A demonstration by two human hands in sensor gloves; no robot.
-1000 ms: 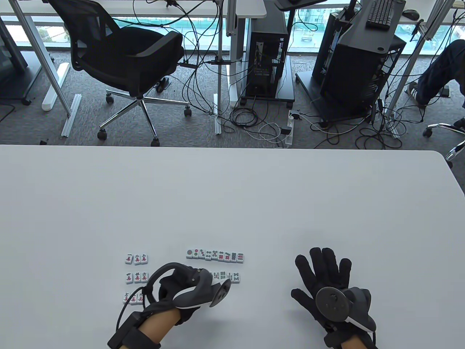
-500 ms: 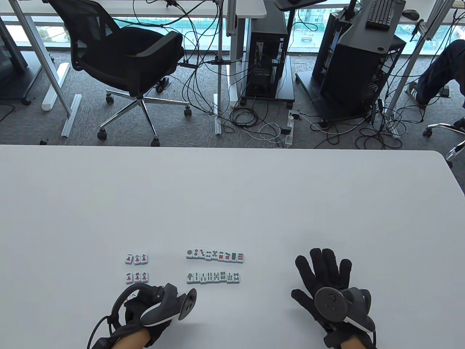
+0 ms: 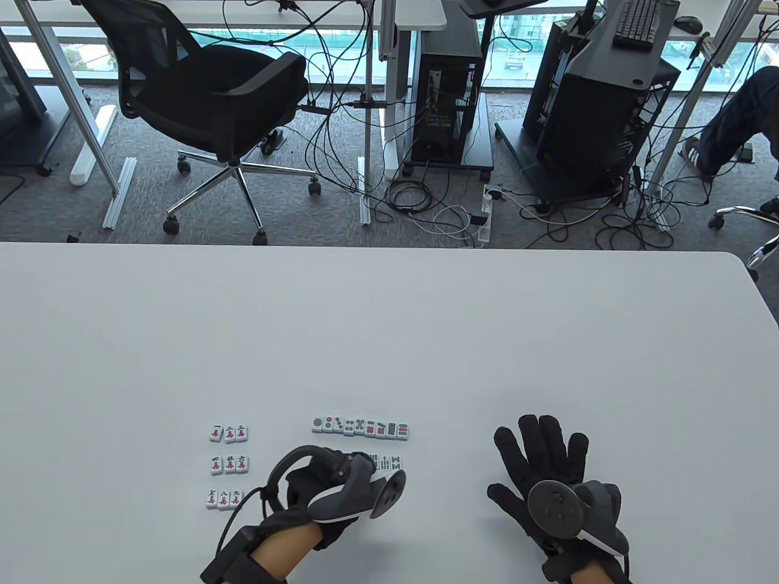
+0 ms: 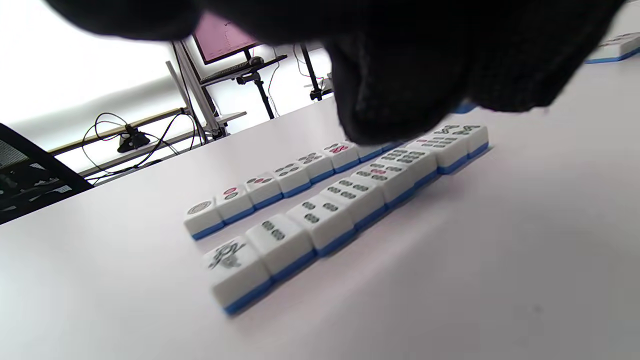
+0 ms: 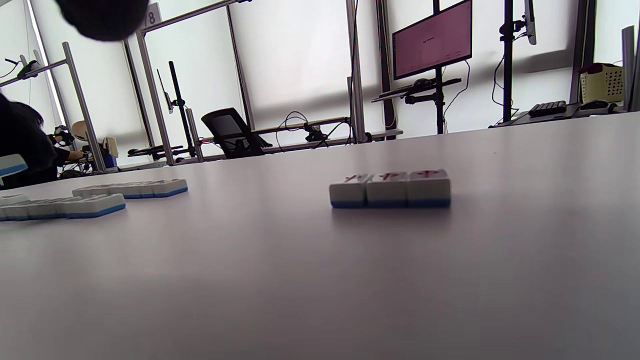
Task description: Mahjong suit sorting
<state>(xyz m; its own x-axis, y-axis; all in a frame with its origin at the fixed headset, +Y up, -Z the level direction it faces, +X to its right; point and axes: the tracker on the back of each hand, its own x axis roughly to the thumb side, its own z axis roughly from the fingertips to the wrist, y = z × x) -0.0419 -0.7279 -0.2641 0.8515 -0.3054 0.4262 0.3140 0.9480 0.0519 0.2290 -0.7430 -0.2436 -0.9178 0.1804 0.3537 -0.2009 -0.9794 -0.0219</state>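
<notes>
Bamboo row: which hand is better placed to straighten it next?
Probably the left hand: it is already over the bamboo row, fingers above its far tiles. The right hand lies flat and spread on the table, well off to the side.

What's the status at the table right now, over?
Right hand flat, idle. Left hand over the bamboo row, grip unclear. Dots row and character tiles lined up. Nothing in the way.

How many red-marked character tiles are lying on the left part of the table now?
9, in three rows of three: far row, middle row, near row. The left hand is beside them on the right, so none seems hidden.
</notes>
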